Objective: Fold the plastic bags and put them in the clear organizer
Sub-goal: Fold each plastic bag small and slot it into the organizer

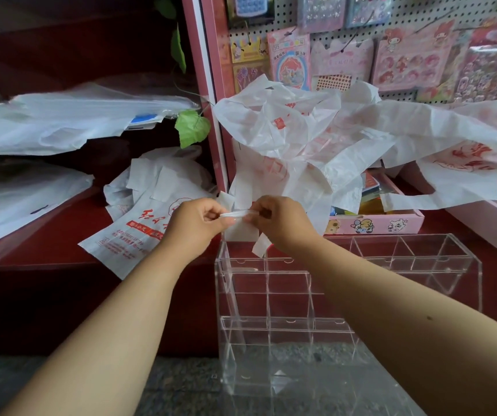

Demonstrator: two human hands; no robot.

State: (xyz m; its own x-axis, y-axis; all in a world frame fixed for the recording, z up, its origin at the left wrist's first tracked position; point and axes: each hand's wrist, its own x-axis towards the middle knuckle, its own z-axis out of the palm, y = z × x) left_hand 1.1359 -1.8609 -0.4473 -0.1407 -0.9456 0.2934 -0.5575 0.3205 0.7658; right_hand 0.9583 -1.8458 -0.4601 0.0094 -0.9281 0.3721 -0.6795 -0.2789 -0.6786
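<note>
Hands meet in the middle, just above the clear organizer (pixel 348 283). The left hand (pixel 194 222) and the right hand (pixel 277 222) each pinch one end of a thin white strip of plastic bag (pixel 235 214). The fingers of both hands are closed tight on it. The strip looks like part of a white bag with red print that hangs down from the big pile of bags (pixel 316 136) on the red shelf (pixel 61 253).

The job looks like it has only just begun. Every little box in the organizer that I can see has nothing in it. No bag looks neatly folded and ready to go in. One flat bag (pixel 127 235) lies by the left hand, and more bags are heaped on the left side (pixel 52 124) and far out on the right (pixel 466 172). All of these are left to fold and put away.

Some things are hard to see. The organizer is see-through, so its walls blur into the floor and I cannot count its boxes. Its near end is cut off at the bottom. The right arm covers part of it. I cannot tell if the strip is a handle or a folded edge, or where one bag in the pile stops and the next begins
</note>
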